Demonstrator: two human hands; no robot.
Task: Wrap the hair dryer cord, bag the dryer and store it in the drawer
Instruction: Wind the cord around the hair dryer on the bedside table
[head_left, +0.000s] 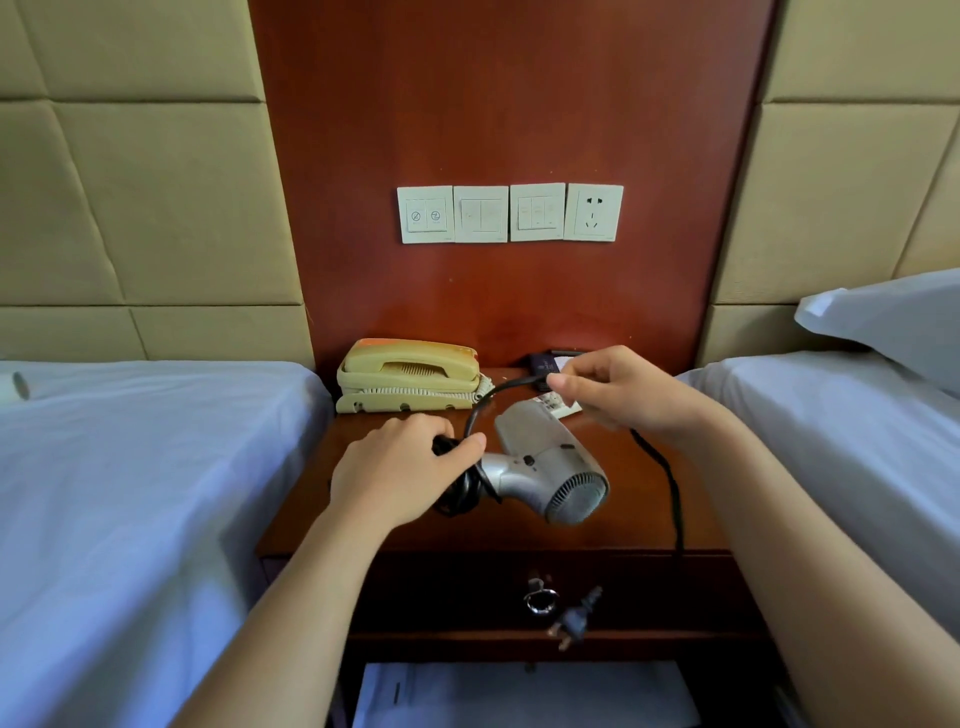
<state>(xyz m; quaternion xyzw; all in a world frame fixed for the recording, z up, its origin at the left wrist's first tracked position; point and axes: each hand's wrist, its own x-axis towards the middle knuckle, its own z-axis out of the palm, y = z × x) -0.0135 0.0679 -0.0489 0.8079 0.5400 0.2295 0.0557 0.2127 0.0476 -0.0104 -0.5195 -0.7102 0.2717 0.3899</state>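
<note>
While your left hand (400, 467) is curled round the handle of the hair dryer (550, 462), clamping a bundle of black loops against it, your right hand (618, 389) pinches the cord (488, 396) between thumb and fingers (563, 385), farther back and to the right. The dryer sits over the middle of the table (634, 509), with its handle pointing left into your left palm and its grille facing you; whether it rests on the wood or is held just off it, you cannot tell.

What matters is how the free cord runs. It arcs up from the handle to your right pinch, then passes under that hand, over the front edge of the table and down to the plug (574, 618), which dangles in front of the closed drawer (457, 592). So the slack lies to the right of the handle and below it, on your right hand's side. For the next turn, that hand probably carries the arc round the handle. Expect the plug to swing against the drawer front.
</note>
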